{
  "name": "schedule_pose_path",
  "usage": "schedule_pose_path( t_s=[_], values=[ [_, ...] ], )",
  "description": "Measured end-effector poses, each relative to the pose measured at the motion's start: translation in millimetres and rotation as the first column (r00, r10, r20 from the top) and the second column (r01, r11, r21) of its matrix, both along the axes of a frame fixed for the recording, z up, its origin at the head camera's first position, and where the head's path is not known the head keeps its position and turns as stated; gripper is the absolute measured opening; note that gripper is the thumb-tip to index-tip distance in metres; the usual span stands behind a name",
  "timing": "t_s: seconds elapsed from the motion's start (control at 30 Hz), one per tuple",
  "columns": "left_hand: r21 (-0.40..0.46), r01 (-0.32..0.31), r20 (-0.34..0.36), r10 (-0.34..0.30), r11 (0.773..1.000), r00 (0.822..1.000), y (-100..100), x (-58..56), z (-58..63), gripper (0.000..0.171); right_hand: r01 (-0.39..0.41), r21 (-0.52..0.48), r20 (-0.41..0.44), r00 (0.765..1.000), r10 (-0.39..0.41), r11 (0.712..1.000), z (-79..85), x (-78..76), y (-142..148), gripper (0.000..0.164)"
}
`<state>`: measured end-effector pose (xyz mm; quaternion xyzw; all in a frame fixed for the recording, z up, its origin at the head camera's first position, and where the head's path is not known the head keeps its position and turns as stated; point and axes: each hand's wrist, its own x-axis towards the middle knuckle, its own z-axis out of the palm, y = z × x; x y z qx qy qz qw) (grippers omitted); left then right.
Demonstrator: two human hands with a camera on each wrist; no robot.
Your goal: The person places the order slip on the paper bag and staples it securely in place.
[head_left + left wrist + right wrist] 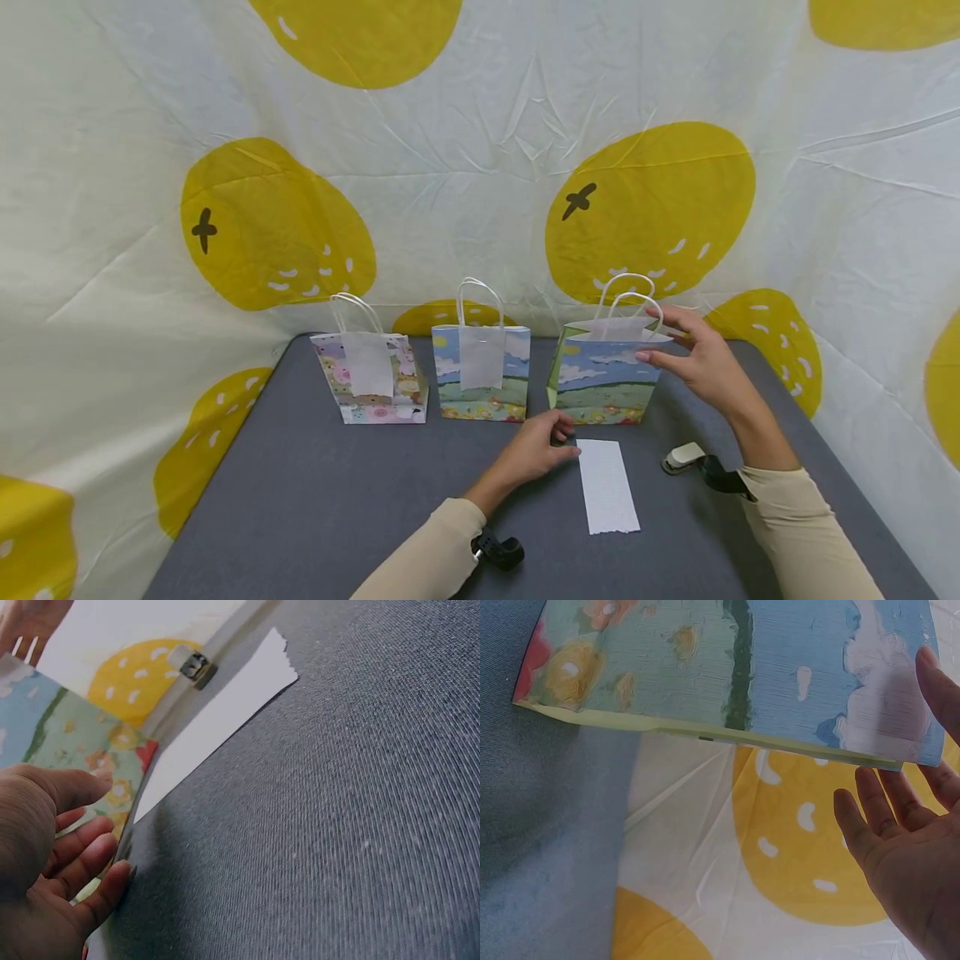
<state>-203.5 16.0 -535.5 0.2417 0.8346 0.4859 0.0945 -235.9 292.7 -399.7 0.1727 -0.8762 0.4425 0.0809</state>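
My right hand (705, 362) pinches the upper right edge of a paper gift bag (607, 375) with a sky-and-meadow print, thumb in front and fingers behind. In the right wrist view, the thumb of the right hand (919, 832) overlaps the printed clouds. The bag stands upright, white twisted handles raised. My left hand (536, 450) is by its lower left corner, fingers loosely bent and holding nothing. In the left wrist view, the thumb of the left hand (60, 840) stands apart from the fingers. A white paper slip (609, 487) with one ragged end lies flat before the bag.
Left of this bag stands a matching bag (480, 404) with a white slip on its front. Farther left is a pink animal-print bag (382, 412), also with a slip. A small white-and-metal object (684, 456), resembling a mini stapler, lies on the grey table (300, 500). Patterned cloth (465, 208) hangs behind.
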Motion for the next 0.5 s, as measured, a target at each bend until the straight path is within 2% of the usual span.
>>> schedule_pose_path(
  t_s=[0.17,0.3,0.4,0.5],
  values=[
    [-0.088,-0.015,-0.058,0.01,0.996,0.998,11.5,0.0,-2.2,0.039,-0.008,-0.007,-0.003,1.0,0.008,1.0,-1.5,0.9,-0.6,0.066],
    [-0.159,-0.056,-0.116,0.038,0.986,0.992,18.9,1.4,-4.6,0.039,0.0,-0.001,-0.005,1.0,0.0,1.0,-2.2,0.3,-2.1,0.067],
    [-0.226,-0.112,-0.174,0.073,0.968,0.982,23.9,2.1,-7.2,0.042,0.002,-0.002,-0.005,1.0,-0.002,1.0,-2.8,-0.6,-2.7,0.066],
    [-0.294,-0.164,-0.203,0.106,0.942,0.973,28.3,3.4,-8.9,0.046,0.001,0.0,-0.008,1.0,-0.001,1.0,-3.1,-1.4,-3.1,0.066]
  ],
)
